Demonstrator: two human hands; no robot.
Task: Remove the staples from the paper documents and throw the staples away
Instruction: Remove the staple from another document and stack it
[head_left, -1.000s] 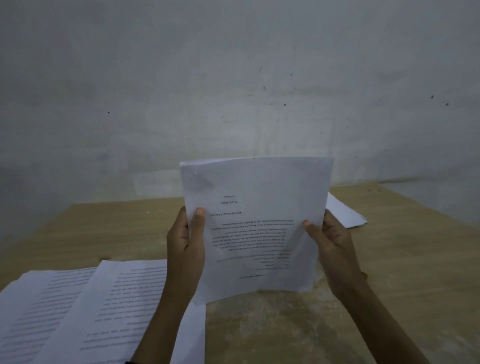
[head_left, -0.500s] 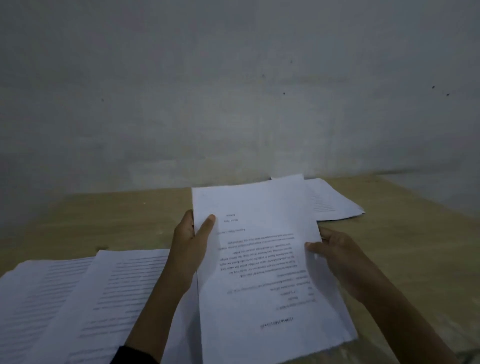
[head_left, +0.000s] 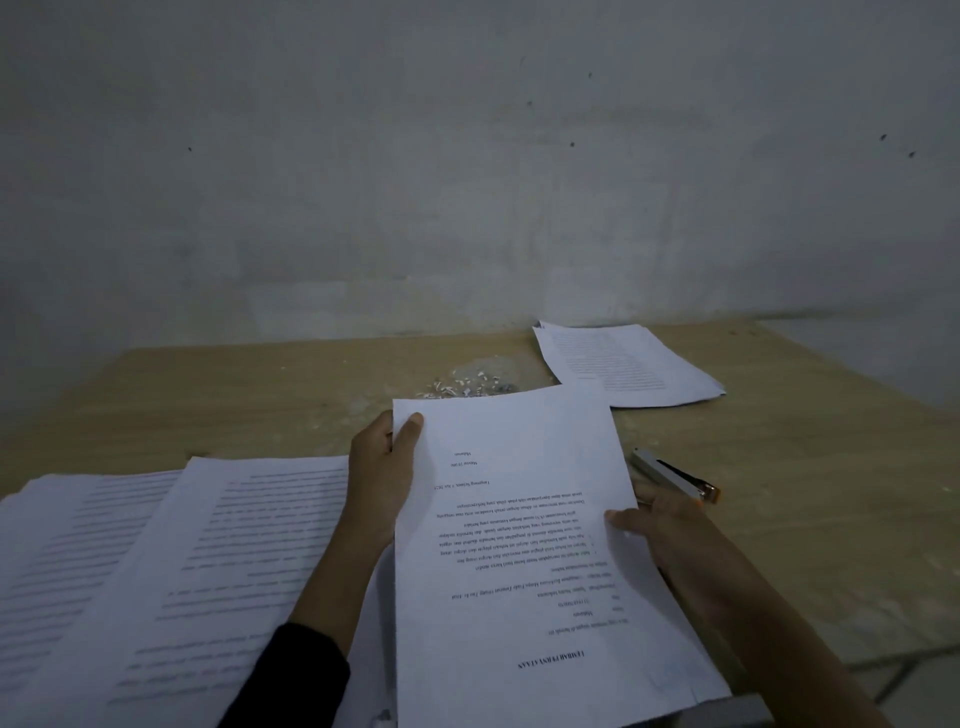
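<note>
- Centrally, one printed document (head_left: 519, 545) is held over the table (head_left: 805, 467), with its text turned upside down to the camera.
- Two hands are counted on it. The left hand (head_left: 382, 483) has its grip closed on the far left corner, thumb on top. The right hand (head_left: 670, 535) has its grip closed on the right edge, thumb laid on the sheet.
- One metal tool (head_left: 675, 475), possibly a stapler or staple remover, lies on the table just beyond the right hand.
- One small heap of loose staples (head_left: 462, 387) is seen past the document's far edge; the pieces are too small to be counted.
- One paper stack (head_left: 628, 364) is placed at the far right.
- Two overlapping spreads of printed sheets (head_left: 156, 571) are laid at the left.
</note>
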